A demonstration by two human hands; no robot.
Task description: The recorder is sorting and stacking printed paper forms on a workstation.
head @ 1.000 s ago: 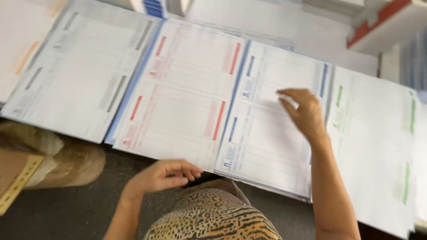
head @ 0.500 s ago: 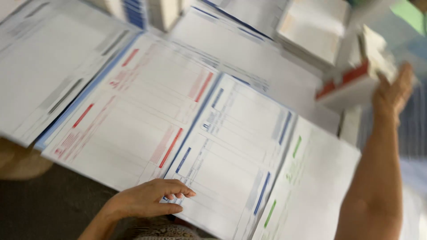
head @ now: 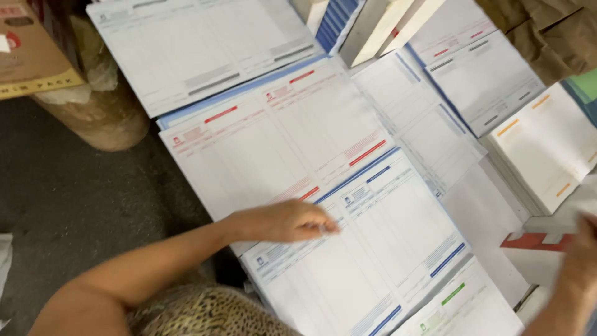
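Note:
My left hand (head: 286,221) lies on the seam between a large red-marked form sheet (head: 273,143) and a blue-marked form sheet (head: 385,249). Its fingers are curled together, pinching the blue sheet's upper left edge. My right hand (head: 581,255) is blurred at the right edge, beside a white paper stack with a red strip (head: 535,239); its hold is unclear. A green-marked sheet (head: 460,308) pokes out under the blue one at the bottom.
A grey-marked sheet (head: 186,43) lies top left, and a stack of orange-marked sheets (head: 547,143) sits far right. Upright paper bundles (head: 367,18) stand at the top. A cardboard box (head: 31,50) rests on a brown roll (head: 93,112) over dark floor (head: 74,205).
My right hand has dropped from the raised red-and-white stack to the lower right. The view has swung right and down. My left hand stays at the blue sheet's edge.

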